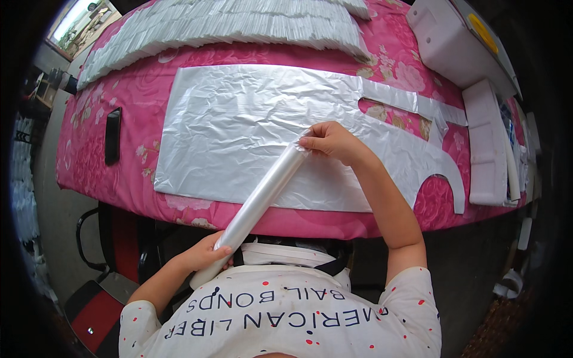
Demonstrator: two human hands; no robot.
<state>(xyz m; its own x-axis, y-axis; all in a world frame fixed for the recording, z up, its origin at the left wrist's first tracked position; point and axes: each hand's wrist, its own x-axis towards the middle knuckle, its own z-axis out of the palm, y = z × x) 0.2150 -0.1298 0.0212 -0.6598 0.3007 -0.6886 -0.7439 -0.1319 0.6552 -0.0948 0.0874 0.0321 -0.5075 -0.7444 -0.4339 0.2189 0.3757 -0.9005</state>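
A long roll of silvery-white plastic film (258, 200) slants from my lap up over the table's near edge. My left hand (209, 253) is wrapped round its lower part, close to my body. With thumb and fingers pinched together, my right hand (333, 143) grips the roll's upper end. Beneath it, a creased silvery-white plastic sheet (239, 107) lies flat, with curved cut-outs and strap-like strips at its right side. Its outline resembles an apron or a handled bag; I cannot tell which.
A pink floral cloth (86, 161) covers the table. Thin white plastic pieces (239, 30) lie in layered rows along the far side. A black phone-like object (113, 136) rests at left. White foam boxes (456, 42) stand at right. Red-and-black chairs (98, 313) are at lower left.
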